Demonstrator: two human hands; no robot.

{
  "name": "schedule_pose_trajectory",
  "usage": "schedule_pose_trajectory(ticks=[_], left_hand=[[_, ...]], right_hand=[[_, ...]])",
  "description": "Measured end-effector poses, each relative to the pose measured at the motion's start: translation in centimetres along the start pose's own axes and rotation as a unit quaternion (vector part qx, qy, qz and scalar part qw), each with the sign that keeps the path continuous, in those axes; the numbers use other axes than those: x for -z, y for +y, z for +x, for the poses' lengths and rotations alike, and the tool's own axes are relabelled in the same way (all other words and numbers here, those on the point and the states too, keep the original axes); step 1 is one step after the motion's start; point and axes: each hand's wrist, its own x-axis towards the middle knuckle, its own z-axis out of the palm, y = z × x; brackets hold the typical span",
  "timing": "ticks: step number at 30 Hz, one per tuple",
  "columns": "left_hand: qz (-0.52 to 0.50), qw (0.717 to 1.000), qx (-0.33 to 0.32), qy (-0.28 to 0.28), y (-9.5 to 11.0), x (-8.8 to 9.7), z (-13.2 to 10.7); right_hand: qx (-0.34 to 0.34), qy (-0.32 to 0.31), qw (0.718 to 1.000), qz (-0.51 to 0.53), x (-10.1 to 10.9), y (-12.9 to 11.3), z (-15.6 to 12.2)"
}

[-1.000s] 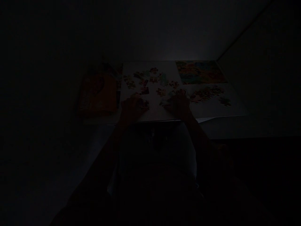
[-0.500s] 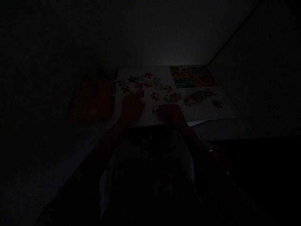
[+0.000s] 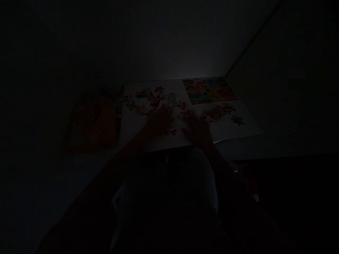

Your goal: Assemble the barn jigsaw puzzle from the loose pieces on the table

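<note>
Dimly lit in the head view, small, flat, multicoloured jigsaw pieces (image 3: 159, 89) lie scattered over the left half of a smooth white rectangular board (image 3: 137, 135). The left hand (image 3: 160, 120), blurred, reaches over their near side; how far it is open, and whether it grips anything, cannot be told. The right hand (image 3: 198, 127) is open, thumb well apart from fingers, its fingertips over pieces; no firm grasp is evident. Good handling would probably mean lifting each piece by its edges, turning it until tab and socket agree, and pressing flat, with the bright rectangular printed picture (image 3: 209, 91) as guide. A lone red-and-white jigsaw piece (image 3: 171, 132) between the hands, near the board's front edge, appears to lie with its long axis roughly left to right; its tabs' direction is too dark to read. Scattered pieces show no common orientation.
</note>
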Motion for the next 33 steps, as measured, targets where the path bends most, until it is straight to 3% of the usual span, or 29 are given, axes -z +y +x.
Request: schedule_pose_trajectory(ticks=[2, 4, 12, 20, 26, 30, 33], left_hand=[[-0.002, 0.996, -0.083, -0.024, 1.9, -0.6, -0.3], [0.004, 0.994, -0.107, -0.021, 3.1, -0.8, -0.6], [0.038, 0.998, -0.050, -0.005, 1.1, 1.3, -0.7], [0.022, 0.997, -0.074, -0.013, 1.8, 0.4, -0.1], [0.055, 0.998, -0.019, 0.010, -0.7, 1.3, 0.0], [0.053, 0.998, 0.038, 0.015, -0.7, 1.6, -1.4], [0.031, 0.999, 0.026, 0.009, 1.0, 1.2, -4.0]], right_hand=[[0.001, 0.000, 1.000, 0.002, 0.0, -0.2, -0.1], [-0.007, -0.002, 1.000, -0.010, 0.1, -0.3, -0.3], [-0.030, -0.015, 0.998, -0.043, -0.2, -0.3, 0.2], [-0.008, -0.017, 1.000, -0.024, -0.5, 0.2, 1.3], [-0.002, -0.030, 0.999, -0.018, -0.2, -0.1, 1.1], [-0.053, 0.033, 0.997, -0.037, -0.8, 0.0, 1.0], [-0.024, 0.021, 0.999, -0.021, -1.0, 0.1, 1.1]])
